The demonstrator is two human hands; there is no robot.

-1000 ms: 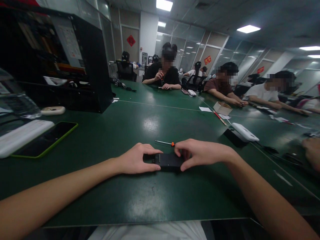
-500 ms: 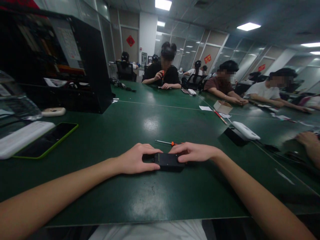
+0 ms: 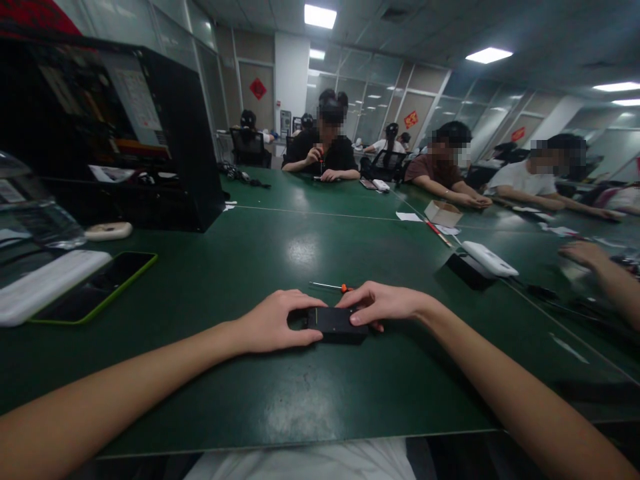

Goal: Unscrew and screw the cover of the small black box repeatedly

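A small black rectangular box point(image 3: 334, 323) with a thin pale strip near its left end is held low over the green table point(image 3: 270, 407); whether it touches the surface I cannot tell. My left hand point(image 3: 277, 321) grips its left end, thumb along the near edge and fingers on the far edge. Over its right end, my right hand point(image 3: 380, 305) is closed, the thumb pressing on the top. Just beyond the box lies a screwdriver point(image 3: 330, 287) with an orange and black handle, partly hidden behind my right hand.
To the left stand a black computer case point(image 3: 185, 147), a green-edged phone point(image 3: 95, 287) and a white slab point(image 3: 55, 283). A white device point(image 3: 489, 259) lies right, near an open carton point(image 3: 443, 213). Co-workers sit across the table; another person's hand point(image 3: 587, 255) reaches in at right.
My right thumb has shifted slightly left on the box. At the right edge, the other person's hand has moved further in over the table. The view has tilted a little.
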